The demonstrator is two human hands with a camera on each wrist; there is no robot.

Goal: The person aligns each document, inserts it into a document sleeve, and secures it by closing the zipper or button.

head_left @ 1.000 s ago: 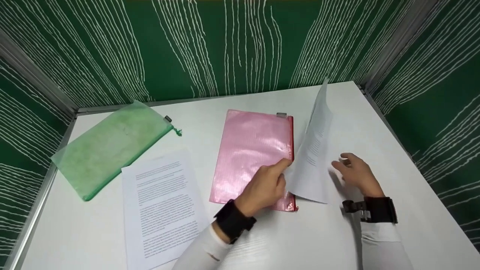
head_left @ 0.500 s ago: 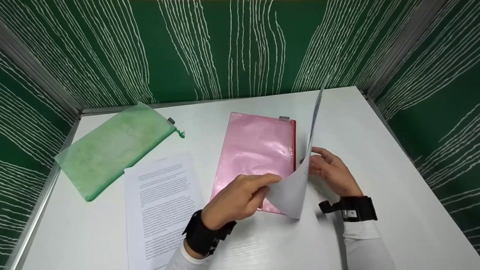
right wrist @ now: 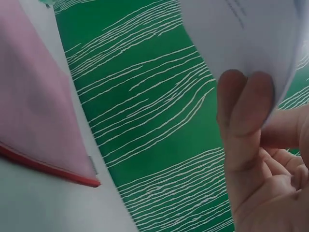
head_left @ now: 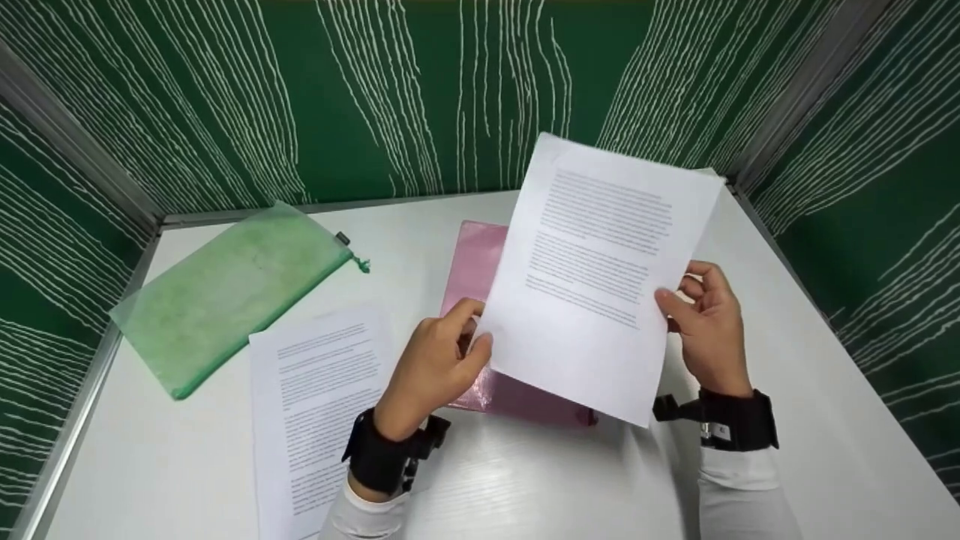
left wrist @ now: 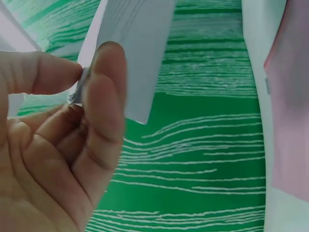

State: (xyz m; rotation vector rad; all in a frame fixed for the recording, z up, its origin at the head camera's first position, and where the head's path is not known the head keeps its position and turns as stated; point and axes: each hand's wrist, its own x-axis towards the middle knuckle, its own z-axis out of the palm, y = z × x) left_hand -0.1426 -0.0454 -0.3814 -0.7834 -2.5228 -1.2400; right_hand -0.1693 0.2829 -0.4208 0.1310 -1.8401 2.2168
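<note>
A stack of printed paper (head_left: 585, 270) is held up at a tilt, its text side toward the head view. My left hand (head_left: 431, 367) pinches its lower left edge; the left wrist view shows thumb and fingers (left wrist: 108, 96) on either side of the paper. At the right edge my right hand (head_left: 712, 322) pinches it too, thumb in front and fingers behind. Under the raised paper lies a pink zip pouch (head_left: 476, 255) with a red zipper (right wrist: 53, 169), mostly covered in the head view.
A green mesh zip pouch (head_left: 232, 292) lies at the back left of the white table (head_left: 480, 480). Another printed sheet (head_left: 322, 427) lies in front of it, touching its lower edge. Green walls (head_left: 375, 97) with white wavy lines stand behind and at both sides.
The paper was edge-on at the right and has turned to face the head view, swinging left over the pink pouch. The right hand has come to pinch its right edge.
</note>
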